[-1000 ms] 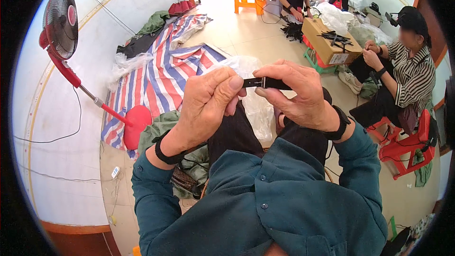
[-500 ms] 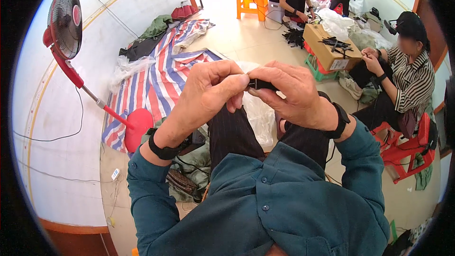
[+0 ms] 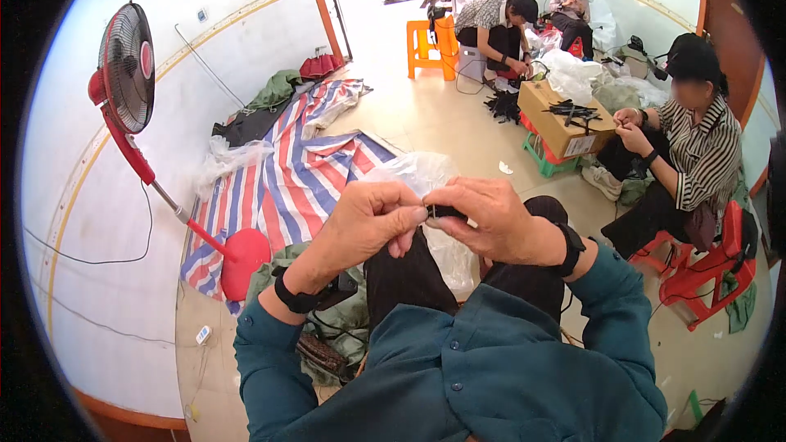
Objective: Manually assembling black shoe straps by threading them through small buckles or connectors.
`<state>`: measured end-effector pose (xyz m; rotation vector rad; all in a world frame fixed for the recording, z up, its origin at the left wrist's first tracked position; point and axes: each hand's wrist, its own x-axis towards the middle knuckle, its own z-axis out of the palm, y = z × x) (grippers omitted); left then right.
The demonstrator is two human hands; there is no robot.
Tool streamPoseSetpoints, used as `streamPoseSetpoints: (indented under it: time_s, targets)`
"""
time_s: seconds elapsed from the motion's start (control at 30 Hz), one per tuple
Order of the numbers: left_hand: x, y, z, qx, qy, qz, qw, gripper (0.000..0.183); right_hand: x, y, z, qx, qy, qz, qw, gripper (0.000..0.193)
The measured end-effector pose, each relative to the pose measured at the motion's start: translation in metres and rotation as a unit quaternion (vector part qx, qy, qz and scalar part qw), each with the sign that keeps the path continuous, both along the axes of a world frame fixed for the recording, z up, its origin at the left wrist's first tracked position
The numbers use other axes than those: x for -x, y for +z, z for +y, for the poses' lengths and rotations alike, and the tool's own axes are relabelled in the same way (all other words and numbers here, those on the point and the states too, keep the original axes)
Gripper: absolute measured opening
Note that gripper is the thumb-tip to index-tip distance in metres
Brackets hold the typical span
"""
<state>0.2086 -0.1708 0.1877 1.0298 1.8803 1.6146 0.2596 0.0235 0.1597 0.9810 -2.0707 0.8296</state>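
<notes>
Both hands meet in front of me, above my knees. In my right hand (image 3: 487, 217) a small black piece (image 3: 447, 212) is pinched between thumb and fingers; most of it is hidden by them, and its exact kind does not show. My left hand (image 3: 378, 217) is closed, its thumb and forefinger pressed together right at the left end of the black piece. Whatever lies between those left fingertips is too small to make out. Below the hands, clear plastic sheeting (image 3: 449, 258) hangs between my dark-trousered legs.
A red standing fan (image 3: 127, 74) is at the left, beside a striped tarp (image 3: 278, 188). Toward the right, a cardboard box (image 3: 544, 102) carries black strips (image 3: 577, 112). A person in a striped shirt (image 3: 696, 135) sits there near a red stool (image 3: 708, 270); others work farther back.
My view has tilted up, so the room and my hands sit lower in the picture. The hands keep their pinching hold at the black piece, with only slight finger shifts.
</notes>
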Motion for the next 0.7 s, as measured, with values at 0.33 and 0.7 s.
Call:
streamPoseSetpoints:
  time_s: [0.33,0.7]
  targets:
    - [-0.008,-0.018,0.003,0.02,0.016,-0.017,1.0,0.011,-0.008,-0.014,-0.002,-0.044,-0.033,-0.016,0.998,0.025]
    - [-0.006,-0.009,0.001,-0.042,-0.024,-0.121,0.991,0.016,-0.01,0.002,-0.001,0.013,0.002,-0.053,0.999,0.024]
